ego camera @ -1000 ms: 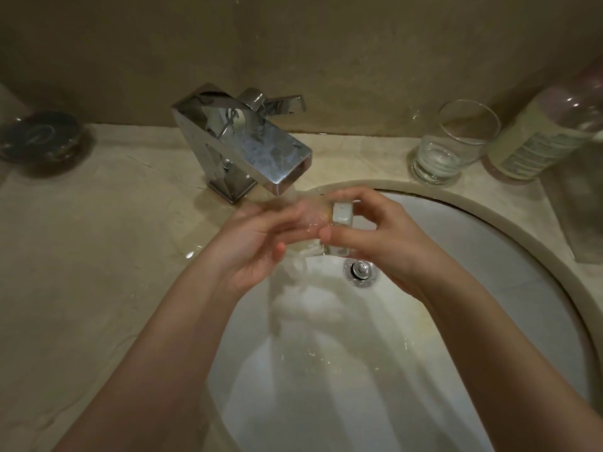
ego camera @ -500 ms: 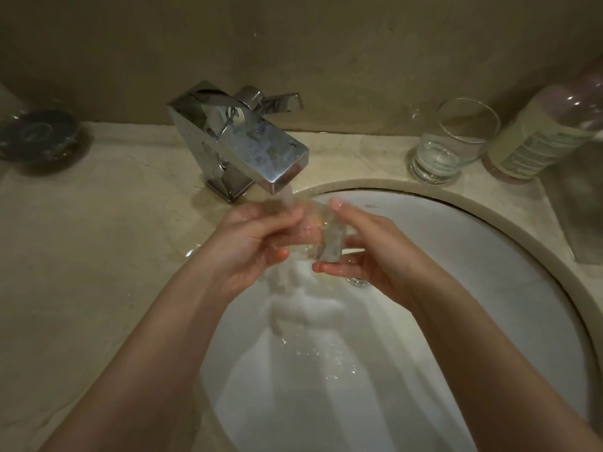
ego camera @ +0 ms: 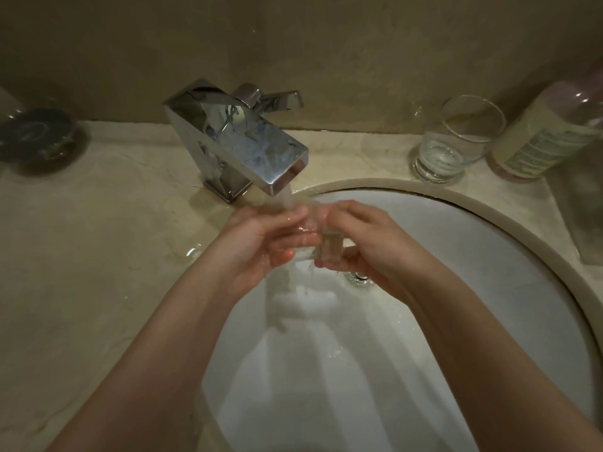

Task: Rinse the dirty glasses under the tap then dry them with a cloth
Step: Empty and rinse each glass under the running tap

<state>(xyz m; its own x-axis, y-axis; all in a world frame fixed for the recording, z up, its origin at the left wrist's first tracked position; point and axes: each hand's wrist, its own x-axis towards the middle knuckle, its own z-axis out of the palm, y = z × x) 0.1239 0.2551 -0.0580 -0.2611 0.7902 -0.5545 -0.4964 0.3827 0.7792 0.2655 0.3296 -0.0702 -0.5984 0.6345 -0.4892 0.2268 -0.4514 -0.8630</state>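
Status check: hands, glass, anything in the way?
Left hand and right hand both grip glass under running tap. Second glass waits on counter. Nothing blocking.

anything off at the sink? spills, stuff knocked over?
Nothing knocked over or broken. One small thing: a water puddle lies on the counter left of the basin rim, by the left hand. Both hands hold the glass under the running tap; the second glass stands upright by the bottle.
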